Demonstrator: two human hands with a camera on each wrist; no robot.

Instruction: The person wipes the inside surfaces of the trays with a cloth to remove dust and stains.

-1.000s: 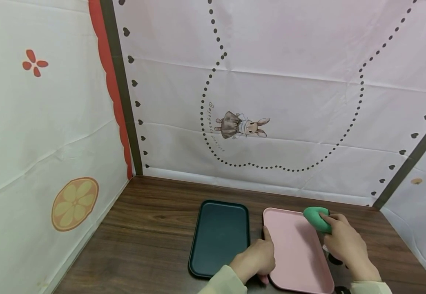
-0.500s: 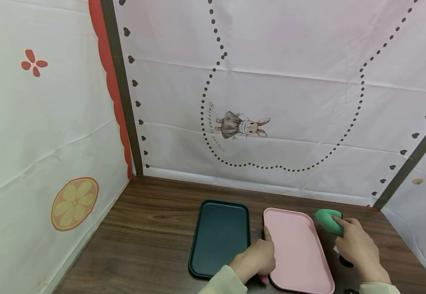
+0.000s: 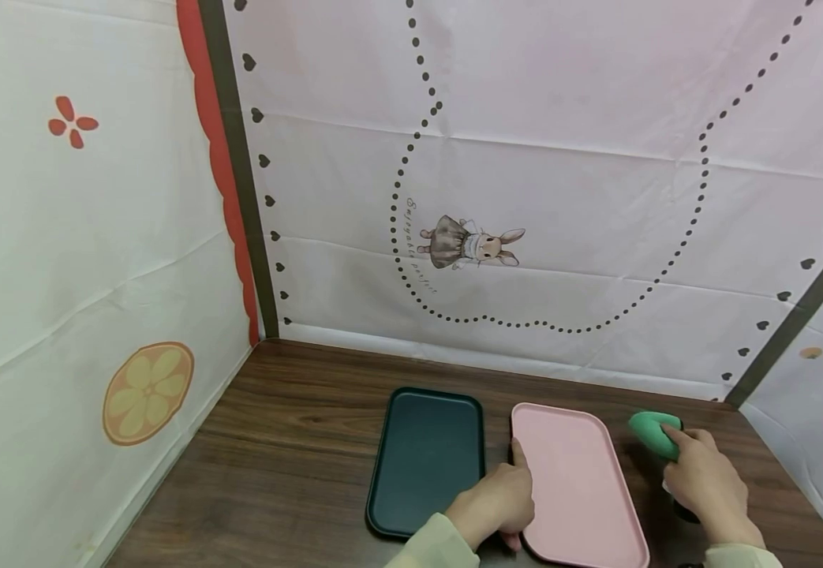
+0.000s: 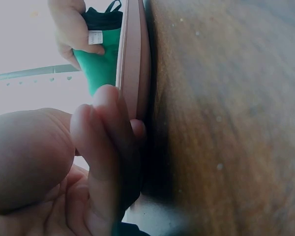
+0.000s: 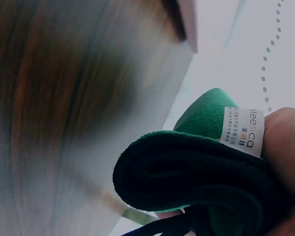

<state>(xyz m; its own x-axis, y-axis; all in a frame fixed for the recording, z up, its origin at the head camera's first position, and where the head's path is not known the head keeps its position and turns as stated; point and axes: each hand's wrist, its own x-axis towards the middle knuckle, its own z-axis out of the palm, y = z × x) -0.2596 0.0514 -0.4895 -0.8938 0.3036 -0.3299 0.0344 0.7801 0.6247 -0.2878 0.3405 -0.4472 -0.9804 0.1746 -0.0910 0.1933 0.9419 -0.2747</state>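
My right hand [image 3: 705,481] pinches a folded green sleep mask [image 3: 654,434] over the table, right of the pink tray [image 3: 581,481]. In the right wrist view the sleep mask [image 5: 206,115] shows its black lining, a white printed label [image 5: 242,130] and a dark strap [image 5: 162,225]. My left hand [image 3: 498,501] rests at the pink tray's left edge with its index finger straight along the rim. The left wrist view has the left hand's fingertips right at the tray's side [image 4: 132,64], with the sleep mask and right hand beyond.
A dark green tray [image 3: 425,461] lies flat on the wooden table [image 3: 276,473], just left of the pink one. Printed cloth walls [image 3: 560,197] close off the back and both sides. The pink tray holds nothing on its surface.
My right hand has carried the sleep mask to the right, from over the pink tray's right edge to beside it. The left hand and both trays have stayed in place.
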